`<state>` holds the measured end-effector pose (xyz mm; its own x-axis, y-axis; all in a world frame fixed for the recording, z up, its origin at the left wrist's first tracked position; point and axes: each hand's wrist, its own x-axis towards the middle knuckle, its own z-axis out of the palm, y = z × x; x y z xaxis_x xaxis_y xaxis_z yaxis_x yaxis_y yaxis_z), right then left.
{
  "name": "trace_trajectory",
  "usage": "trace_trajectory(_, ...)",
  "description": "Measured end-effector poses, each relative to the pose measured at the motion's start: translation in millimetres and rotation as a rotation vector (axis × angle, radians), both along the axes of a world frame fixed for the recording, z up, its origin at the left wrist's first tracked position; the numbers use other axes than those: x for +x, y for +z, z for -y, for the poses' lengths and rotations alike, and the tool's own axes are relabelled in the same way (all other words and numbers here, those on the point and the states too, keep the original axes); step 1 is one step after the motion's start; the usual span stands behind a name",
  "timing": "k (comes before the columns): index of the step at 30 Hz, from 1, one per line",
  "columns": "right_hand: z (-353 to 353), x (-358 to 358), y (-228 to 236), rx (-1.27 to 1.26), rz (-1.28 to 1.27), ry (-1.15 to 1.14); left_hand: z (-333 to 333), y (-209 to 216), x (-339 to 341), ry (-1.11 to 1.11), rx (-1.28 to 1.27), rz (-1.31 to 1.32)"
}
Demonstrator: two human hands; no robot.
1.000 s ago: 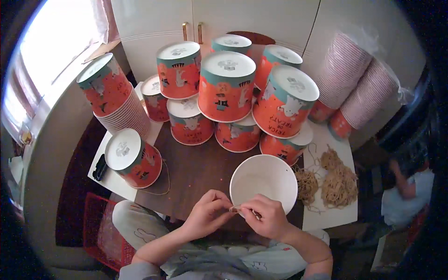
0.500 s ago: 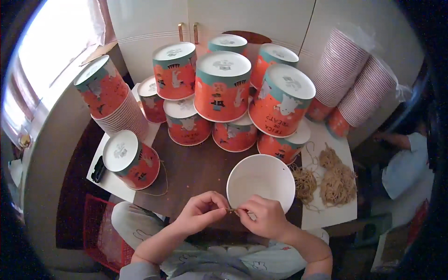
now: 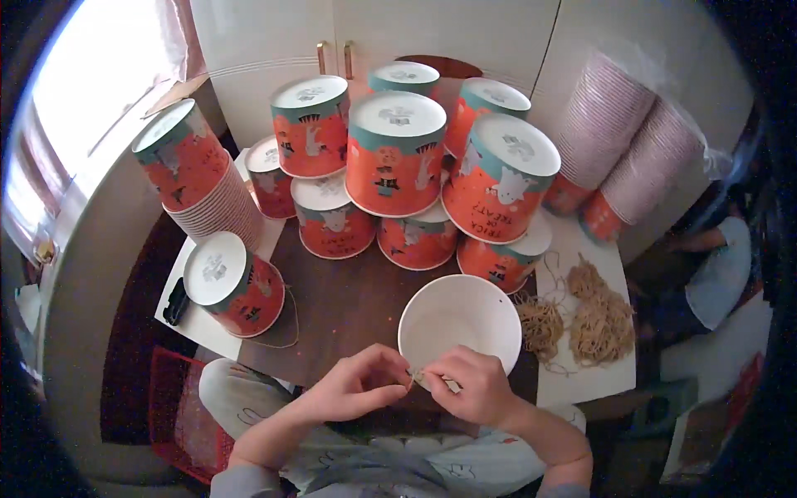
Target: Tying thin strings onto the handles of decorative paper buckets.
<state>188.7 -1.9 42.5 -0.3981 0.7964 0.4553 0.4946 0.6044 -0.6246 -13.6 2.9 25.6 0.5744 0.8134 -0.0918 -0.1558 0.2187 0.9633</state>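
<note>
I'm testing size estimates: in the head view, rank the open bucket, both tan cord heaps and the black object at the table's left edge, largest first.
1. Open bucket
2. Right tan cord heap
3. Left tan cord heap
4. Black object

Passage lies over the table (image 3: 340, 303) between the lone bucket (image 3: 238, 284) and the open bucket (image 3: 452, 315), which blocks the way ahead of the right hand (image 3: 475, 383). Piled buckets (image 3: 395, 170) wall off the back; twine heaps (image 3: 599, 324) crowd the table's right side.
</note>
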Motion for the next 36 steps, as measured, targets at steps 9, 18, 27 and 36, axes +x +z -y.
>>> trace_trajectory(9, 1.9, -1.0, -2.4, 0.01, -0.005, -0.009, 1.9, -4.5, 10.2, -0.034, 0.063, -0.088)
trace_trajectory(18, 3.9, 6.0, -3.7, 0.022, 0.043, -0.057, 0.7, -0.6, 21.5, 0.042, 0.223, -0.232)
trace_trajectory(27, 3.5, 3.0, -5.2, 0.023, 0.007, -0.061, 0.9, 4.2, 20.6, 0.184, 0.265, -0.313)
trace_trajectory(36, 1.0, -2.0, -6.0, 0.042, -0.025, -0.048, -1.4, 4.9, 13.5, 0.152, 0.306, -0.351)
